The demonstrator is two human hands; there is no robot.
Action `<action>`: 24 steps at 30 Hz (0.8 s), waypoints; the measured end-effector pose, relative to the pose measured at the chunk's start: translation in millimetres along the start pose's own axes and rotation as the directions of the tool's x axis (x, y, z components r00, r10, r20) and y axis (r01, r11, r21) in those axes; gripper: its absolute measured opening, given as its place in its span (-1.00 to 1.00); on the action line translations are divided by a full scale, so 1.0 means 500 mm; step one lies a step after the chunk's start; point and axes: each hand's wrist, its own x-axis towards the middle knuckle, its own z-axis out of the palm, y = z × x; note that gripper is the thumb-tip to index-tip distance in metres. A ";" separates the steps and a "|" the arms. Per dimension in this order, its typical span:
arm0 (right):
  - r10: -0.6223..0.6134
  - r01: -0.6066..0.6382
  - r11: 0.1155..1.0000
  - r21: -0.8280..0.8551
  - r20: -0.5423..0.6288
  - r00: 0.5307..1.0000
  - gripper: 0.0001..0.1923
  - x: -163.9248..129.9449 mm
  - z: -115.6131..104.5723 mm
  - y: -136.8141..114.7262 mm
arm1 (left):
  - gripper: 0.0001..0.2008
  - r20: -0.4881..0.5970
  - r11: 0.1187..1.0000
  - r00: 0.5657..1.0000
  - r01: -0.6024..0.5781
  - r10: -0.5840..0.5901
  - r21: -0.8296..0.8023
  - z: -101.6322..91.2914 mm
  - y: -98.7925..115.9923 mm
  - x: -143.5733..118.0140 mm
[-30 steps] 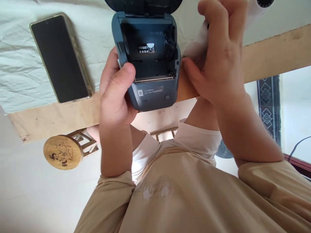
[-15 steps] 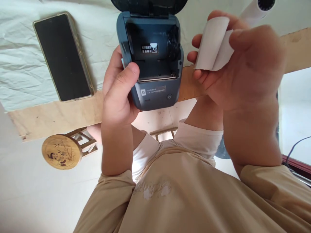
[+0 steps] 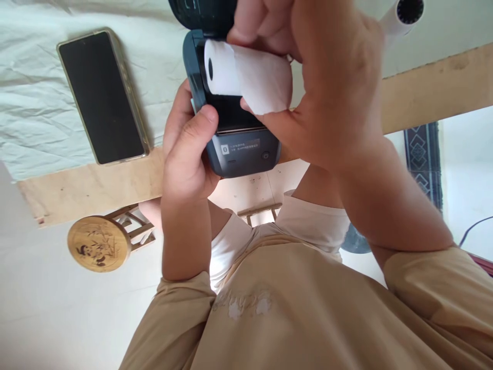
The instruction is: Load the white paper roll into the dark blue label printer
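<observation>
A dark blue portable label printer (image 3: 246, 163) with its black lid raised is gripped along its left side by my left hand (image 3: 188, 149), the thumb lying over the rim. My right hand (image 3: 327, 87) has its fingers and thumb around a white paper roll (image 3: 223, 69). The roll lies sideways at the printer's paper bay, its dark core hole facing left and a loose flap of paper hanging over its right part. Whether the roll touches the bay's floor I cannot tell. The right hand covers part of the raised lid.
A black-screened phone (image 3: 102, 97) in a clear case lies left on the pale cloth (image 3: 154, 31). Behind my right hand stands a white cylinder (image 3: 400, 20) with a dark top. The table's bare wooden edge (image 3: 92, 182) runs in front of me, with a round wooden stool (image 3: 100, 244) below left.
My right hand has swung left with the paper roll, from beside the printer to over its open bay, turning the roll sideways. The left hand and printer have hardly moved.
</observation>
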 end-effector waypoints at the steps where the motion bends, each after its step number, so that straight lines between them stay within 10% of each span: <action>1: -0.127 0.128 0.973 -0.194 0.016 0.992 -0.58 0.003 0.006 0.009 | -0.70 -0.008 1.000 1.000 0.005 -0.005 -0.008 0.003 0.001 -0.002; 7: -0.531 0.476 0.774 -0.416 -0.017 0.847 -0.68 -0.008 0.008 0.068 | -0.74 -0.041 1.000 0.999 -0.010 0.010 -0.018 0.020 0.005 -0.009; 14: -0.566 0.489 0.789 -0.372 -0.130 0.814 -0.72 -0.046 0.016 0.060 | -0.70 0.026 1.000 1.000 -0.008 0.008 0.002 0.001 0.003 0.001; 20: -0.317 0.325 0.911 -0.254 0.076 0.946 -0.51 -0.054 0.034 0.037 | -0.55 0.047 0.986 0.994 -0.108 0.102 0.126 -0.023 -0.021 0.004; 24: -0.587 0.576 0.773 -0.265 0.043 0.808 -0.72 -0.057 0.019 0.072 | -0.52 0.089 0.959 0.983 -0.179 0.163 0.219 -0.052 -0.039 0.013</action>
